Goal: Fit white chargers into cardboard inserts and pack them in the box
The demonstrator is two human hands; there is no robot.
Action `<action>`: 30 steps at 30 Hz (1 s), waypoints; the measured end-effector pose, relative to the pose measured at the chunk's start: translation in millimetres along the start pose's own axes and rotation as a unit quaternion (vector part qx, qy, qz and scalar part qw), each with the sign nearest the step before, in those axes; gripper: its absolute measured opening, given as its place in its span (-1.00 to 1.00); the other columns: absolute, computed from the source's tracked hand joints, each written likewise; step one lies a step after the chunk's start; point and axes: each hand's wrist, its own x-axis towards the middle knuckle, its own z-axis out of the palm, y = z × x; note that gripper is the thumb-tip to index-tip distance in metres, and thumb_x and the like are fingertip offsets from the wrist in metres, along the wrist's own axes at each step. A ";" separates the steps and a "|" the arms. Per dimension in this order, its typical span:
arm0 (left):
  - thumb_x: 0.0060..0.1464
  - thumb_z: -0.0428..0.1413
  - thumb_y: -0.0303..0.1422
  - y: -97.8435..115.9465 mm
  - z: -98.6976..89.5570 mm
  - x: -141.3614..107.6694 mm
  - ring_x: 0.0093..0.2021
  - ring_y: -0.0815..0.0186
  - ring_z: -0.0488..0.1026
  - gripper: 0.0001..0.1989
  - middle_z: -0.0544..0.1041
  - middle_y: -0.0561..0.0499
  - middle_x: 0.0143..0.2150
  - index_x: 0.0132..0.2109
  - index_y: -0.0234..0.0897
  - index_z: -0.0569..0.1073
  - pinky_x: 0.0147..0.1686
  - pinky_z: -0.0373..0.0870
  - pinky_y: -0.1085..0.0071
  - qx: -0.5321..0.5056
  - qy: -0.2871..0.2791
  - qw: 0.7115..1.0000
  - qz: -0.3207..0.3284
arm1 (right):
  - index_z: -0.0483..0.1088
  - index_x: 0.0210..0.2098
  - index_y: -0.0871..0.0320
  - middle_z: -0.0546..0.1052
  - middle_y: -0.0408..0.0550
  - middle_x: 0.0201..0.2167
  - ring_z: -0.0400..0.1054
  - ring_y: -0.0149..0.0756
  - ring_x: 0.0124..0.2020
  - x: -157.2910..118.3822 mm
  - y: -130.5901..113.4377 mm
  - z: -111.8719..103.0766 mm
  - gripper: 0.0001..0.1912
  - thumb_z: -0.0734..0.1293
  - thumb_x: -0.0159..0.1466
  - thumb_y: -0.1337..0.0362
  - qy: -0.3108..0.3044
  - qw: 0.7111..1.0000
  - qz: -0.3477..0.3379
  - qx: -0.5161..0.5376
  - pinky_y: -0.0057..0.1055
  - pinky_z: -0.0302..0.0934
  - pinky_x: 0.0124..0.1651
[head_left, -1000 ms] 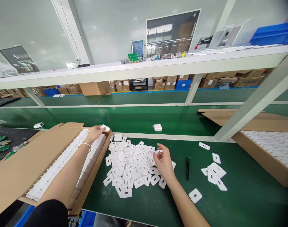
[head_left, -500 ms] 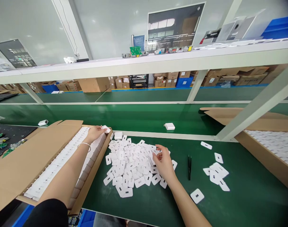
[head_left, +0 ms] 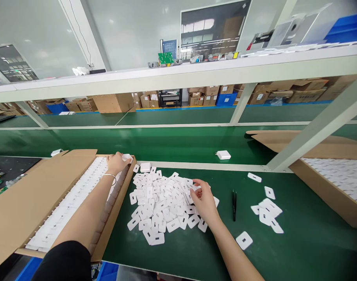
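Observation:
My left hand (head_left: 115,163) is closed on a white charger (head_left: 126,157) at the far end of a long cardboard box (head_left: 112,218), which holds rows of white chargers (head_left: 70,203). My right hand (head_left: 202,195) hovers at the right edge of a heap of small white plates with slots (head_left: 163,201). Its fingers are curved and apart, with nothing seen between them. One white charger (head_left: 145,167) lies at the back of the heap. Black tweezers (head_left: 234,206) lie on the green table right of my right hand.
More white plates (head_left: 269,210) lie at the right. An open carton of white pieces (head_left: 339,175) stands at the far right beside a slanted post (head_left: 319,117). Beyond the rail, another charger (head_left: 223,155) sits on a green belt (head_left: 172,142). A shelf (head_left: 166,76) crosses above.
My left hand has moved slightly back and lowered the charger toward the box's far end. The charger on the belt has shifted right. My right hand has hardly moved.

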 end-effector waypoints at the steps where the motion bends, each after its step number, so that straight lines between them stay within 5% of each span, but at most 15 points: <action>1: -0.02 0.13 0.04 1.2 0.4 -0.1 0.32 -0.30 0.28 -0.33 0.53 -0.44 0.12 0.09 -0.39 0.45 0.33 0.06 -0.09 0.008 0.000 1.000 -0.003 | 0.32 0.11 0.07 0.37 0.02 -0.04 0.36 -0.29 -0.38 0.1 0.2 0.1 -0.64 0.23 0.35 0.15 0.000 1.000 -0.001 -0.002 -0.19 0.40 -0.22; 5: -0.03 0.11 0.07 1.0 -0.6 -2.5 0.40 -0.37 0.12 -0.25 0.32 -0.48 0.32 0.19 -0.35 0.38 0.33 -0.10 -0.32 0.022 -0.009 1.000 -0.013 | 0.35 0.09 0.06 0.40 0.02 -0.04 0.37 -0.28 -0.38 0.8 1.5 0.4 -0.64 0.26 0.33 0.14 -0.002 1.000 0.002 -0.002 -0.18 0.41 -0.23; 8: 0.00 0.06 0.16 -5.6 -4.1 -0.8 0.39 -0.38 0.14 -0.17 0.27 -0.39 0.38 0.32 -0.19 0.29 0.28 -0.03 -0.41 0.013 -0.045 0.999 -0.006 | 0.36 0.09 0.06 0.42 0.01 -0.05 0.37 -0.28 -0.38 0.6 2.0 1.2 -0.63 0.28 0.32 0.13 -0.014 1.000 0.004 0.000 -0.19 0.41 -0.25; 14: -0.03 0.08 0.17 -11.9 -4.0 10.2 0.30 -0.42 0.27 -0.21 0.30 -0.33 0.36 0.28 -0.11 0.40 0.18 0.23 -0.27 0.009 -0.089 0.996 0.006 | 0.35 0.12 0.03 0.44 0.01 -0.05 0.38 -0.25 -0.35 -2.1 0.2 2.2 -0.62 0.26 0.34 0.11 -0.021 1.000 -0.002 -0.007 -0.17 0.40 -0.24; 30: 0.06 -0.01 0.19 -1.5 -3.3 -17.3 0.31 -0.42 0.21 -0.24 0.30 -0.30 0.37 0.28 -0.13 0.40 0.14 0.26 -0.27 0.017 -0.048 0.999 0.000 | 0.36 0.08 0.06 0.43 0.01 -0.05 0.37 -0.27 -0.35 1.5 -1.4 -3.9 -0.65 0.26 0.35 0.11 -0.009 1.000 0.003 -0.015 -0.19 0.39 -0.22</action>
